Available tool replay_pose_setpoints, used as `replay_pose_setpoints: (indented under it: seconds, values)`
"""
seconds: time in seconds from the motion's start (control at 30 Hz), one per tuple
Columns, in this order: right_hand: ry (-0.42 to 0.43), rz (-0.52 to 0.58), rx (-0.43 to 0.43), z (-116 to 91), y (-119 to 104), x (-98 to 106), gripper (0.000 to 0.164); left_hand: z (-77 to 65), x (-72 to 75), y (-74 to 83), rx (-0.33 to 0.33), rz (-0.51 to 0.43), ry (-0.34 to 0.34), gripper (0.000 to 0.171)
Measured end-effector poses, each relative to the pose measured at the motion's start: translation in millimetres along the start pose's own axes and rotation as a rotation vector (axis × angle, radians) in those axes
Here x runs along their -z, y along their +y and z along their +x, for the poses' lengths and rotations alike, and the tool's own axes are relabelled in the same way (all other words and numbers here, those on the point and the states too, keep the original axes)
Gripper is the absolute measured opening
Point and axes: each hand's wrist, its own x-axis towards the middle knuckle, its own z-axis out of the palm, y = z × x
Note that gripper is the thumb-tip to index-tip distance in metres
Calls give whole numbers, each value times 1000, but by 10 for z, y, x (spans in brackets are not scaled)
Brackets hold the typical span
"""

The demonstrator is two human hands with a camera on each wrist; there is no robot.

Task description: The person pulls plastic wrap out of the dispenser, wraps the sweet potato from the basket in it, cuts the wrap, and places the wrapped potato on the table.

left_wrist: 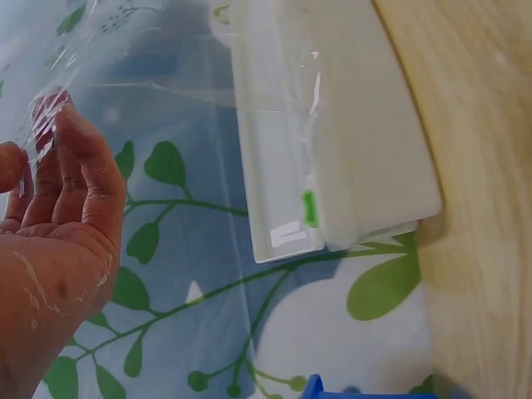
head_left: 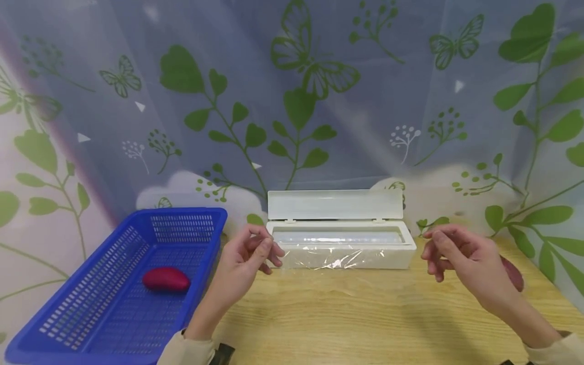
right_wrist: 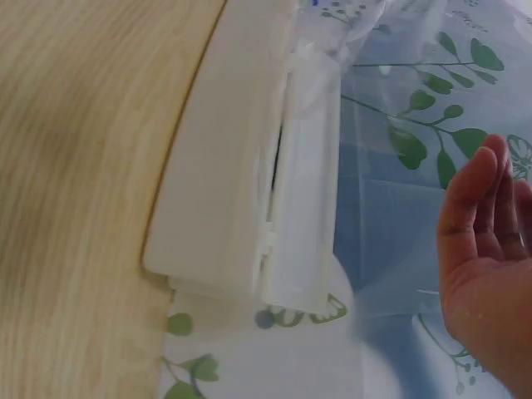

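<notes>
A white cling film dispenser box (head_left: 347,257) stands at the back of the wooden table with its lid (head_left: 335,205) raised. A roll of clear film (head_left: 337,237) lies inside. Thin, crinkled cling film (head_left: 337,262) hangs across the box's front and reaches towards my left hand (head_left: 253,256). That hand pinches the film's edge between thumb and fingers, at the box's left end. My right hand (head_left: 470,263) is raised off the box's right end, fingers loosely bent, with nothing visible in them. Behind it lies a partly hidden reddish sweet potato (head_left: 513,274).
On the left stands a blue plastic basket (head_left: 211,263) with mesh walls. One dark red sweet potato (head_left: 166,280) lies in it. A blue curtain (head_left: 228,76) printed with leaves and butterflies hangs close behind the box.
</notes>
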Motion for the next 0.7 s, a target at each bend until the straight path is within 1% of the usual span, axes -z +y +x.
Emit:
replay_pose_setpoints:
  seconds: [0.03, 0.1, 0.2, 0.27, 0.37, 0.47, 0.53, 0.57, 0.63, 0.7]
  values:
    - [-21, -30, -24, -22, 16, 6, 24, -18, -3, -15, 7, 2, -9, 13]
    - [-78, -82, -31, -70, 72, 15, 26, -56, -5, -45, 20, 5, -30, 13]
    - [-173, -232, -28, -163, 138, 10, 30, -103, -3, -92, 33, 23, -54, 12]
    - [-245, -350, 6, -235, 187, -9, 35, -124, 1, -119, 36, 34, -61, 11]
    - [-339, -547, 56, -324, 275, -55, 37, -146, 11, -151, 49, 48, -67, 10]
    - [-417, -695, 108, -363, 382, -94, 37, -166, 25, -171, 70, 58, -67, 11]
    - [-433, -783, 120, -373, 443, -116, 37, -176, 30, -186, 83, 64, -69, 12]
    - [-432, -819, 105, -376, 464, -128, 37, -179, 31, -193, 85, 67, -71, 12]
    - [-411, -878, 52, -375, 491, -152, 38, -184, 28, -206, 92, 68, -74, 12]
    - [-367, -917, 2, -369, 504, -175, 40, -189, 22, -216, 103, 64, -81, 13]
